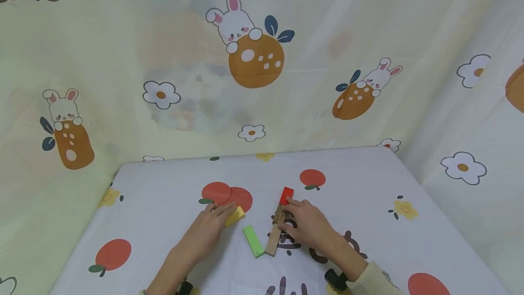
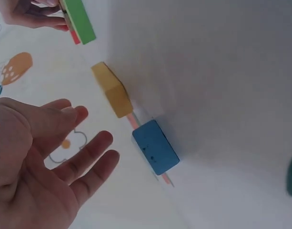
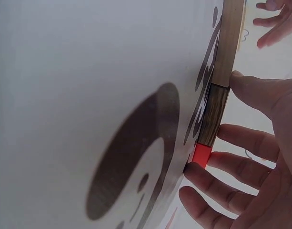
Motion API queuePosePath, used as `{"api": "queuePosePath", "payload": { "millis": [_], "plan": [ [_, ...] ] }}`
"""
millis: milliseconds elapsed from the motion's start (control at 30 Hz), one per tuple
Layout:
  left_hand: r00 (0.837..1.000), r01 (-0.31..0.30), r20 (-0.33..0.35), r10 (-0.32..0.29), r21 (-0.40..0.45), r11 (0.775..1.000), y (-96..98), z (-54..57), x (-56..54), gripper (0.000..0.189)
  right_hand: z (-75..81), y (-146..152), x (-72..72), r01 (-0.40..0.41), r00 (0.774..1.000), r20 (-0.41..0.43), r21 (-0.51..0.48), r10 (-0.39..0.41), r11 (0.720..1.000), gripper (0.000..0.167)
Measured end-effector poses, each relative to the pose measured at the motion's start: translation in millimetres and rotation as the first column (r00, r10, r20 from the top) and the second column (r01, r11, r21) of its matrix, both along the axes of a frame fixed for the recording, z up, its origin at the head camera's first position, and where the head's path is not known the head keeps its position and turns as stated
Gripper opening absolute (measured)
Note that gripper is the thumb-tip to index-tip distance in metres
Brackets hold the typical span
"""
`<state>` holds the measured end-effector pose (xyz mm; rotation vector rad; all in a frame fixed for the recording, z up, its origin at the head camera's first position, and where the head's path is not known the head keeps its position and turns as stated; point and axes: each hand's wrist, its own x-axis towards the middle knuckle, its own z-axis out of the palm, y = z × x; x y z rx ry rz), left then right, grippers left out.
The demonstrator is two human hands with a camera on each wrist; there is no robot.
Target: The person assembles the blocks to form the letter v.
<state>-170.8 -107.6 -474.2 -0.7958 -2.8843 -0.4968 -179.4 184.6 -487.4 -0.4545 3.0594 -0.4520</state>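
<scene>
My left hand [image 1: 206,231] hovers beside a yellow block [image 1: 235,216], its fingers loosely spread with nothing between them. A blue block [image 2: 156,147] lies near the yellow one in the left wrist view; in the head view the left hand hides it. My right hand [image 1: 311,224] rests along the right side of a row of blocks. This row has a red block [image 1: 286,196] at the far end, a dark brown block [image 3: 214,114] in the middle and a light wooden block [image 1: 273,240] nearest me. Thumb and fingertips touch the row.
A bright green block [image 1: 254,241] lies at an angle just left of the row's near end. The white tablecloth [image 1: 163,222] has printed fruit and flowers. Behind the table hangs a curtain [image 1: 188,58] with printed rabbits.
</scene>
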Motion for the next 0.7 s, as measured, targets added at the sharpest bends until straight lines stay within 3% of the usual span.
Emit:
{"api": "queuePosePath", "payload": {
  "millis": [267,467,600,700],
  "plan": [
    [0.995,0.096,-0.039,-0.096,-0.002,0.995,0.2,-6.7,-15.4,0.057,-3.6,-0.4,-2.0,0.01,1.0,-0.009,0.008,-0.01,1.0,0.056],
    [0.981,0.192,0.046,-0.19,-0.048,0.98,-0.1,-4.5,-17.2,0.055,-4.4,-0.5,-2.4,0.01,1.0,-0.015,0.016,-0.009,1.0,0.057],
    [0.974,0.192,0.127,-0.185,-0.038,0.981,0.6,-2.3,-14.9,0.055,-4.0,-0.6,-2.5,0.011,1.0,-0.007,0.018,-0.01,1.0,0.057],
    [0.979,0.173,0.116,-0.168,-0.032,0.984,1.0,-2.7,-14.2,0.05,-4.2,-0.7,-3.0,0.007,1.0,-0.007,0.018,-0.007,1.0,0.057]
  ]
}}
